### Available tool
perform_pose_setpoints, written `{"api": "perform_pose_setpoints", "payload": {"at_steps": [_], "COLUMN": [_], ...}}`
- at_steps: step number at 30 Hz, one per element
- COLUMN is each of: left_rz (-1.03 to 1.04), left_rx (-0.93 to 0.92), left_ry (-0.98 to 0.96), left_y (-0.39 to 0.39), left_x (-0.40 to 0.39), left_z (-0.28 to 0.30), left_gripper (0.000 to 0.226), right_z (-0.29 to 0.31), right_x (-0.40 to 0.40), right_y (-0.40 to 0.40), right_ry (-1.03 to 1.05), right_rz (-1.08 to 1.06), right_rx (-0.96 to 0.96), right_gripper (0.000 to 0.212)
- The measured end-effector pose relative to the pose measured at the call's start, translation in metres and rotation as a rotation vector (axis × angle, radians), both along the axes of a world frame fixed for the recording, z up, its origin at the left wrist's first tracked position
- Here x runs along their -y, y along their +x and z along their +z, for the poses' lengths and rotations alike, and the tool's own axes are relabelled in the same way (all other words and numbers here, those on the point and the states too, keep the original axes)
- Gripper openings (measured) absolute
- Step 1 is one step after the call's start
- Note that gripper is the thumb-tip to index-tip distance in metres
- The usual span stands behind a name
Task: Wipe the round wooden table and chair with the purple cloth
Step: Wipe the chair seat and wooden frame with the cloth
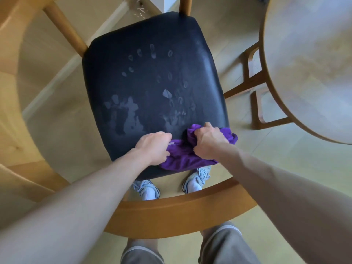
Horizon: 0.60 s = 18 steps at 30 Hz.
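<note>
1. Bottom of frame: the person's knees, then the curved wooden backrest (171,212) of the chair crossing the lower centre; shoes show on the floor beyond it.
2. Purple cloth (182,155) lies bunched on the near edge of the black seat (148,77), its long axis running left to right.
3. Left hand (152,144) pinches the cloth's left end, fingers curled. Right hand (206,141) clenches the right bunch.
4. Both hands sit on the cloth; the smudged seat, with hand and finger marks, stretches away toward frame top. Likely stroke: push away.
5. Far right: round table (308,63), well apart.
</note>
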<state>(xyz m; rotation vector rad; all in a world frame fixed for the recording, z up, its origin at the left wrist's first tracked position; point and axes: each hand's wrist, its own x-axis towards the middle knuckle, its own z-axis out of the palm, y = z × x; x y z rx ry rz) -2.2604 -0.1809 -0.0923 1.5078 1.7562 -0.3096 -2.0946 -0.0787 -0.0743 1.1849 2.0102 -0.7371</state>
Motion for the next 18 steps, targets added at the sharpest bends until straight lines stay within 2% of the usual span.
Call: {"api": "perform_pose_setpoints", "payload": {"at_steps": [3, 6, 10, 13, 16, 18], "left_rz": [-0.012, -0.088, -0.117, -0.104, 0.068, 0.349], "left_rx": [-0.074, -0.184, -0.278, -0.330, -0.362, -0.335], "left_ry": [0.003, -0.029, -0.092, -0.036, 0.098, 0.232], "left_y": [-0.036, -0.071, -0.103, -0.116, -0.138, -0.151], "left_x": [0.009, 0.014, 0.010, 0.008, 0.003, -0.004], "left_z": [0.002, 0.005, 0.009, 0.015, 0.019, 0.019], "left_gripper": [0.030, 0.028, 0.027, 0.024, 0.019, 0.019], "right_z": [0.001, 0.000, -0.001, 0.003, 0.006, 0.005], "right_x": [0.035, 0.064, 0.075, 0.059, 0.034, 0.011], "right_y": [-0.026, -0.057, -0.077, -0.077, -0.090, -0.104], "right_ry": [0.023, -0.008, -0.089, -0.150, -0.049, 0.085], "right_rz": [-0.044, -0.034, -0.060, -0.079, -0.135, -0.255], "right_rx": [-0.024, -0.080, -0.163, -0.305, -0.443, -0.519], "right_gripper": [0.037, 0.039, 0.028, 0.013, 0.016, 0.024]}}
